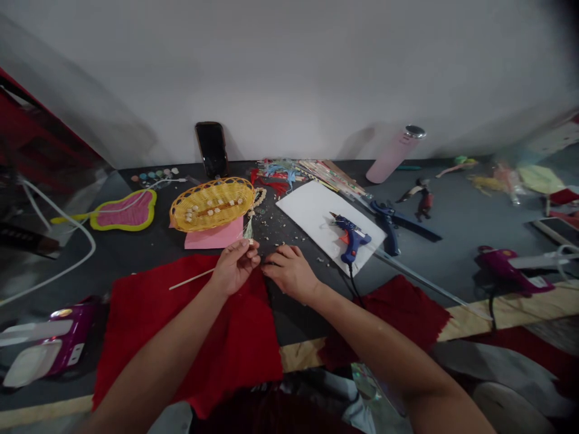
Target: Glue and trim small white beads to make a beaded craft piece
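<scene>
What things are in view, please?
Phone: one, black, against wall
Basket: one, yellow, left
Pieces: several, pale, in basket
Paper: one, pink, partly under basket
Fan: one, pink-yellow, left of basket
Tassels: several, red-blue, behind board
Board: one, white, right
Glue gun: one, blue, on board
Pliers: one, blue, beside board
Bottle: one, pink, by wall
Cloths: at least two, red, front
Devices: two, purple, left and right
Small items: several, mixed, far right
Stick: one, pale, in left hand
Left hand, right hand: one each, bare, centre

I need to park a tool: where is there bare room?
Bare: tabletop between the blue pliers and the right purple device; also the large red cloth, left of the left forearm. Crowded: around the wicker basket and white board bearing the glue gun.
</scene>
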`<control>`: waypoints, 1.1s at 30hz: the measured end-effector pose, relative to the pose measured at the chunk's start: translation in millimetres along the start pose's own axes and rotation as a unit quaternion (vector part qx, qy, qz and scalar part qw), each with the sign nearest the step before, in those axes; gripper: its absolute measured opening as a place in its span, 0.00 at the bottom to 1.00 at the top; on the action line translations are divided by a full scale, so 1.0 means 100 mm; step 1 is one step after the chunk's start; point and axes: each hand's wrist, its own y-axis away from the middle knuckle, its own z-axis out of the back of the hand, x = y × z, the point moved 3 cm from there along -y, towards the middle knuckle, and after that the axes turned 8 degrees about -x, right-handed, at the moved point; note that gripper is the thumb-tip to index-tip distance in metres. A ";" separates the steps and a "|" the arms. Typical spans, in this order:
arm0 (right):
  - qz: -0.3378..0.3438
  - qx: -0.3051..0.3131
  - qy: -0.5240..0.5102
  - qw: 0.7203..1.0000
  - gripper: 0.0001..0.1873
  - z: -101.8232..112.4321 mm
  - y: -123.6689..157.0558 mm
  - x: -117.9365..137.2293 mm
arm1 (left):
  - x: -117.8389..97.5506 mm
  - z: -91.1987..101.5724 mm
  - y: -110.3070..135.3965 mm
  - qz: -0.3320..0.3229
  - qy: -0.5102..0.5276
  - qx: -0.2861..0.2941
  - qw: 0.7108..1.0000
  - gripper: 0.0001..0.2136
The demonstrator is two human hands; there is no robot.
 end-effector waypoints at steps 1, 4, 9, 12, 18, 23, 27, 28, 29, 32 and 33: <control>-0.002 -0.002 -0.002 1.000 0.07 0.00 0.00 0.00 | 0.00 0.00 0.00 -0.001 -0.001 -0.002 1.000 0.03; -0.008 -0.008 -0.013 1.000 0.07 0.00 0.00 -0.02 | 0.01 0.01 0.02 0.004 -0.006 -0.004 1.000 0.03; -0.094 -0.081 -0.061 0.990 0.06 0.12 -0.01 -0.15 | 0.07 -0.02 0.09 0.029 -0.026 0.006 0.999 0.04; -0.121 -0.158 -0.115 0.973 0.05 0.23 -0.01 -0.18 | 0.13 -0.05 0.13 0.047 -0.045 0.017 0.998 0.04; -0.089 -0.199 -0.158 0.963 0.02 0.26 0.00 -0.10 | 0.26 -0.11 0.19 0.082 -0.044 0.028 0.995 0.05; -0.094 -0.189 -0.151 0.966 0.03 0.21 0.02 -0.12 | 0.28 -0.13 0.19 0.080 -0.060 0.022 0.995 0.07; -0.089 -0.193 -0.152 0.965 0.02 0.20 0.02 -0.11 | 0.28 -0.10 0.18 0.069 -0.088 0.015 0.994 0.07; -0.088 -0.191 -0.154 0.965 0.02 0.19 0.03 -0.12 | 0.27 -0.10 0.17 0.066 -0.095 0.014 0.993 0.07; -0.085 -0.187 -0.156 0.966 0.03 0.19 0.04 -0.13 | 0.27 -0.10 0.18 0.063 -0.100 0.012 0.993 0.07; -0.088 -0.173 -0.144 0.970 0.04 0.21 0.07 -0.23 | 0.24 -0.12 0.19 0.051 -0.105 0.000 0.993 0.08; -0.099 -0.172 -0.129 0.972 0.04 0.24 0.09 -0.29 | 0.22 -0.13 0.19 0.048 -0.102 -0.004 0.994 0.08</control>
